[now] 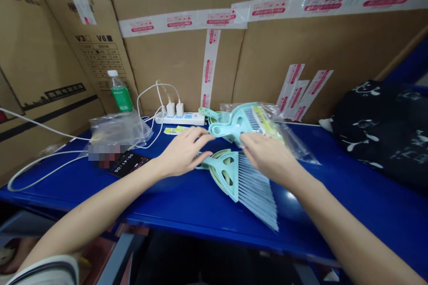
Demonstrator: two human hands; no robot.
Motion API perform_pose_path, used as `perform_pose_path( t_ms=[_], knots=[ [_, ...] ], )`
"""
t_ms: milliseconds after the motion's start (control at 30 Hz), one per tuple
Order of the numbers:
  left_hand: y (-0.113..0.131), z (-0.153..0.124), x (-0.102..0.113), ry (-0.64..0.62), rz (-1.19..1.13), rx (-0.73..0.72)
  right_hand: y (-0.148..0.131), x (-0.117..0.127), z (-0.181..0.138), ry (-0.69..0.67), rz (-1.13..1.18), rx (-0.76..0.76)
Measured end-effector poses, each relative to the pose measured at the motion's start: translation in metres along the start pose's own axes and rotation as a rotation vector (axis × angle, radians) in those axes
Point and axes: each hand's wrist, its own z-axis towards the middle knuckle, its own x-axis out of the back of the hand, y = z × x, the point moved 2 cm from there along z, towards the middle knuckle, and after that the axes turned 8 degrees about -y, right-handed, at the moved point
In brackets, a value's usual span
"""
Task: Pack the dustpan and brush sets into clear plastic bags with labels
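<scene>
A light-blue hand broom (pixel 230 173) with long pale bristles lies on the blue table, a greenish dustpan (pixel 214 176) partly showing beneath its head. My left hand (pixel 185 151) is over that broom's handle end with thumb and fingers apart; whether the thumb touches the handle is unclear. Farther back is a second light-blue hand broom (pixel 236 124), beside clear plastic wrapping with a yellow-green label (pixel 265 120). My right hand (pixel 264 153) has its fingers closed at the lower edge of this broom's head; the fingertips are partly hidden. Behind it shows another green-blue handle (pixel 209 112).
A white power strip (pixel 187 118) with plugged-in chargers and loose cables stands against the cardboard wall (pixel 180 62). At left are a green-labelled bottle (pixel 121 95), a clear plastic bag (pixel 115 129) and a phone (pixel 127 164) showing a timer. A black patterned bag (pixel 384 133) sits at right.
</scene>
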Motion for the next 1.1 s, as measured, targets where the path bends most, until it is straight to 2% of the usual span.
perform_pose_path(
  t_ms=[67,100,200,267,333,400,467,533,633,700,867,967,1100],
  knots=[
    [0.003,-0.001,0.007,0.07,0.104,0.077,-0.022,-0.002,-0.002,0.053,-0.005,0.122],
    [0.005,-0.002,0.009,0.049,0.144,0.108,-0.032,-0.004,-0.003,0.067,0.002,0.189],
    [0.01,-0.005,0.008,-0.183,0.161,0.16,-0.053,-0.005,-0.008,0.08,0.074,0.341],
    [0.011,-0.009,0.004,-0.329,0.136,0.147,-0.054,-0.002,-0.011,0.065,0.189,0.364],
    [0.008,-0.014,0.002,-0.376,0.129,0.113,-0.043,0.003,-0.012,0.018,0.371,0.326],
    [0.003,-0.02,0.001,-0.352,0.122,0.081,-0.023,0.006,-0.01,0.035,0.512,0.152],
    [-0.004,-0.027,0.0,-0.32,0.094,0.061,-0.001,0.005,-0.007,0.081,0.521,-0.085],
    [-0.009,-0.033,-0.001,-0.3,0.058,0.054,0.011,-0.002,-0.003,0.009,0.574,-0.154],
    [-0.014,-0.039,-0.004,-0.288,0.01,0.064,0.013,-0.013,0.002,-0.098,0.693,-0.124],
    [-0.015,-0.041,-0.005,-0.28,-0.005,0.067,0.008,-0.018,0.004,-0.121,0.738,-0.121],
    [-0.014,-0.042,-0.007,-0.264,-0.003,0.052,0.002,-0.016,0.004,-0.049,0.761,-0.181],
    [-0.015,-0.042,-0.007,-0.258,0.001,0.046,0.007,-0.011,0.003,0.006,0.834,-0.145],
    [-0.014,-0.043,-0.008,-0.239,-0.009,0.025,0.015,-0.012,0.004,-0.074,0.957,-0.048]
  ],
)
